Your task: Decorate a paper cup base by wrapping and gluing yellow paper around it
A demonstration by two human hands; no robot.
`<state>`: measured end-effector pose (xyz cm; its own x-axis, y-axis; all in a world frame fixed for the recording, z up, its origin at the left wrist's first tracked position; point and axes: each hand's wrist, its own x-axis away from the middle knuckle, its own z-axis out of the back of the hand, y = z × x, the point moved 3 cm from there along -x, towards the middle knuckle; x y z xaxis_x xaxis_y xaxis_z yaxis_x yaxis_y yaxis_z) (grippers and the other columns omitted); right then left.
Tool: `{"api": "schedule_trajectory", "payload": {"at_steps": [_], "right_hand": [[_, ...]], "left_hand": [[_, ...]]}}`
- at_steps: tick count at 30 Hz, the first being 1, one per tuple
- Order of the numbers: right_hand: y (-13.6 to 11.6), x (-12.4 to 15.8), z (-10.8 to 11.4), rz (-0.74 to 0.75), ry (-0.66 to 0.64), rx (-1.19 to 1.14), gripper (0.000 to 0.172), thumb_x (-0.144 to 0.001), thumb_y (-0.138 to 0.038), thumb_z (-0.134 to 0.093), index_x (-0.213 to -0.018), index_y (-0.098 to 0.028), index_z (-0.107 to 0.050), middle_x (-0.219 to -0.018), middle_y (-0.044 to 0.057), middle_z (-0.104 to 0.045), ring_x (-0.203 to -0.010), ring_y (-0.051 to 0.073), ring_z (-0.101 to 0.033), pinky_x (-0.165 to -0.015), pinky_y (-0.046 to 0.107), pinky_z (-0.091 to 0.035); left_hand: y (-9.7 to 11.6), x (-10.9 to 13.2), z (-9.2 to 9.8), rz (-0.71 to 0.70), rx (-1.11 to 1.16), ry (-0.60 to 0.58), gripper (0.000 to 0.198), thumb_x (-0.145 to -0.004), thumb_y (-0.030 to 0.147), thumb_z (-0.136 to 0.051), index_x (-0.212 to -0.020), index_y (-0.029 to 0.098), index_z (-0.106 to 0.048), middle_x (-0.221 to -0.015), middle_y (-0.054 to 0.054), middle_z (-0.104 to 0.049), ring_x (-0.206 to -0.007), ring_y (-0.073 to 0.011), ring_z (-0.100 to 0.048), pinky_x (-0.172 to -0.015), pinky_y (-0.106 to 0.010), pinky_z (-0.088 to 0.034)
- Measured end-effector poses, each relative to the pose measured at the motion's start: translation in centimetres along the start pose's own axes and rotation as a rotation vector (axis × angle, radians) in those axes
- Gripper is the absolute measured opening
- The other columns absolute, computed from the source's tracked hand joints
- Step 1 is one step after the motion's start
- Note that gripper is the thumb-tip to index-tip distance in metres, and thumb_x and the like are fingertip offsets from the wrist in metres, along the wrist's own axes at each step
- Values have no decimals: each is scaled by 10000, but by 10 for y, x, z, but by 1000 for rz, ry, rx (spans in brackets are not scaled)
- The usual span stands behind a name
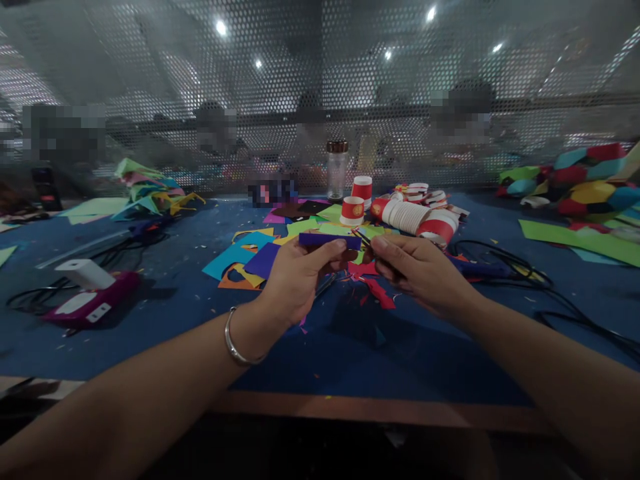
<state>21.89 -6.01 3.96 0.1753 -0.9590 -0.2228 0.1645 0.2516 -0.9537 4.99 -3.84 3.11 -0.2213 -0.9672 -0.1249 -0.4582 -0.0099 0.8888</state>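
Between the thumb and fingers of my left hand [305, 270] is a folded piece of dark purple paper [325, 241], held nearly level above the table. My right hand [415, 267] is closed around a small pair of scissors [364, 236]. Their thin dark blades point left, close to the right end of the paper; I cannot tell whether they touch it. Most of the handles are hidden by my fingers. Below and between my hands lie red paper scraps [377, 292]. Sheets of blue paper [235, 253] and other colours spread out behind my left hand.
Red and white paper cups [353, 211] stand and lie at the back, beside a clear bottle [337, 172] with a brown lid. A purple power strip [95, 303] with a white plug sits left. Black cables [520, 267] and colourful paper shapes [590, 187] are on the right.
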Motion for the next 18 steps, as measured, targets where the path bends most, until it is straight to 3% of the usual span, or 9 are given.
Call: {"api": "schedule_trajectory", "payload": {"at_steps": [12, 18], "right_hand": [[0, 0, -2, -15, -36, -69, 588, -831, -715, -728, -640, -197, -524, -507, -82, -443, -401, 25, -242, -375, 231, -148], [-2, 2, -3, -32, -75, -111, 594, -811, -725, -741, -642, -210, -499, -517, -98, -378, -423, 34, -215, -380, 232, -138]], "left_hand": [[-6, 11, -3, 46, 29, -1, 260, -654, 207, -910, -736, 153, -670, -715, 0, -716, -682, -119, -673, -737, -281, -559], [-5, 12, -4, 81, 68, -23, 252, -643, 185, -897, -725, 157, -660, -722, -8, -738, -759, -165, -751, -774, -297, -572]]}}
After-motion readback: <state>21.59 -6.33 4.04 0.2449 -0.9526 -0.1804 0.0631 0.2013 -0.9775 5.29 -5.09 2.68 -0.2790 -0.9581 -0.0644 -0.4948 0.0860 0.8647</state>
